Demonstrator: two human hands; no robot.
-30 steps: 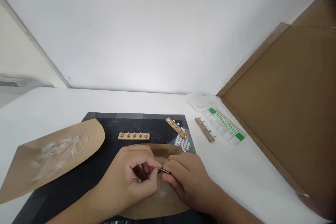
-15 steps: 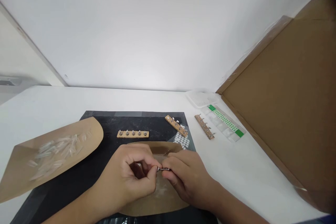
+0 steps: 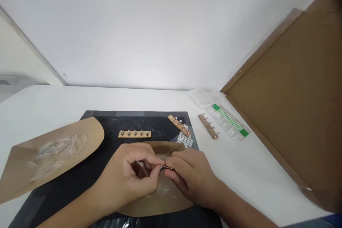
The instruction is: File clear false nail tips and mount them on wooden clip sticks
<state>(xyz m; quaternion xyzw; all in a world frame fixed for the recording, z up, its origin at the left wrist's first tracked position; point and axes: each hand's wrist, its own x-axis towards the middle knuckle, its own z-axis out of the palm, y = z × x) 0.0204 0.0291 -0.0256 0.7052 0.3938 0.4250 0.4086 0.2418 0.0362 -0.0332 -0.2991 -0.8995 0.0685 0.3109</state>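
Left hand (image 3: pixel 135 172) and right hand (image 3: pixel 193 176) pinch a dark piece (image 3: pixel 167 167), its long axis running left to right

The hands (image 3: pixel 121 172) partly cover a tiny, perhaps metallic piece (image 3: pixel 167 167), and the right edge cuts off the cardboard panel (image 3: pixel 296 107).

Three studded strips (image 3: pixel 134 134), two brown sheets (image 3: pixel 94 128), one black mat (image 3: pixel 104 153).
Two strips lie on the mat, by its far edge and far right corner, the left one bearing five studs; one is on the counter (image 3: pixel 262 174) beyond the mat's right edge. One clear case (image 3: pixel 229 123); one left hand (image 3: pixel 133 174), one right hand (image 3: pixel 192 174). Clear slivers (image 3: pixel 60 148) and white dots (image 3: pixel 185 140): many, uncountable.
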